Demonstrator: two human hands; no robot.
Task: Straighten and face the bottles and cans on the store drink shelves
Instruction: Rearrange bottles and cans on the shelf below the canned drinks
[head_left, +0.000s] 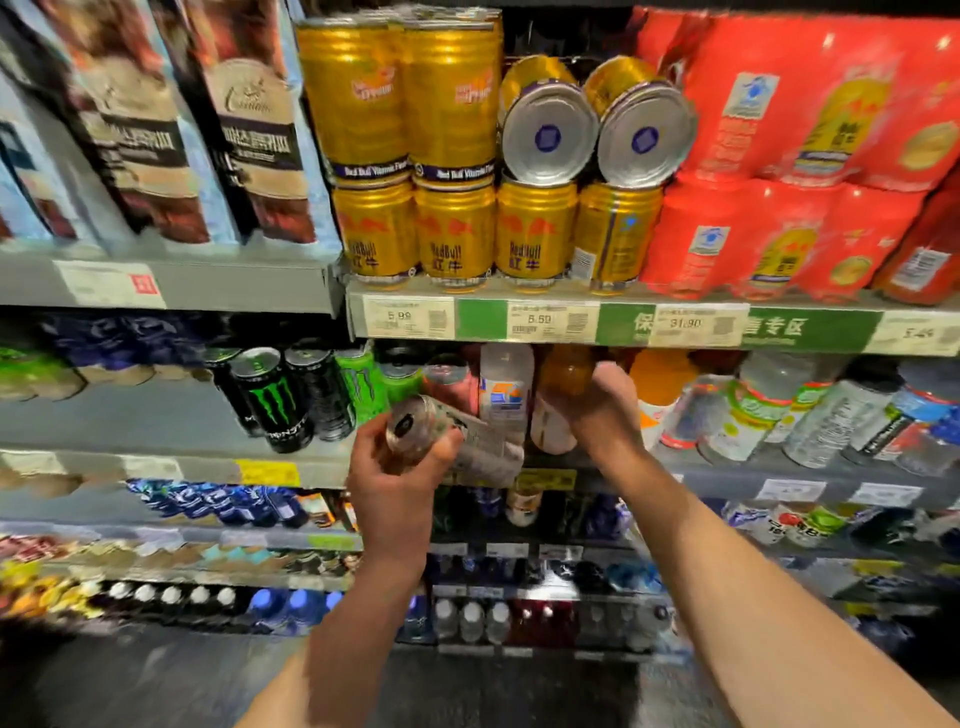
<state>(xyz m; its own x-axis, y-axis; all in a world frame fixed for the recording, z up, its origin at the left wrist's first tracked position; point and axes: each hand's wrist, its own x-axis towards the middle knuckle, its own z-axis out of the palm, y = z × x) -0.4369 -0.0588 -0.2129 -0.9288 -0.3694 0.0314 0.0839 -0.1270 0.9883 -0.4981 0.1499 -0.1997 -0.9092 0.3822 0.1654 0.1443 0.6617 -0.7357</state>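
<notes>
My left hand (395, 483) grips a silver can (457, 441) that lies tilted, its top end toward me, in front of the middle shelf. My right hand (602, 410) is curled round an amber bottle (566, 379) standing on that shelf; the hand hides the bottle's lower part. A clear bottle with a white and orange label (506, 389) stands between the two hands. Black and green Monster cans (280, 400) stand to the left on the same shelf.
Gold Red Bull cans (457, 234) fill the upper shelf, two of them (597, 130) lying on their sides on top. Red multipacks (779, 156) sit at the right, coffee bags (244, 130) at the left. Clear bottles (810, 415) lean at the right. Lower shelves hold more drinks.
</notes>
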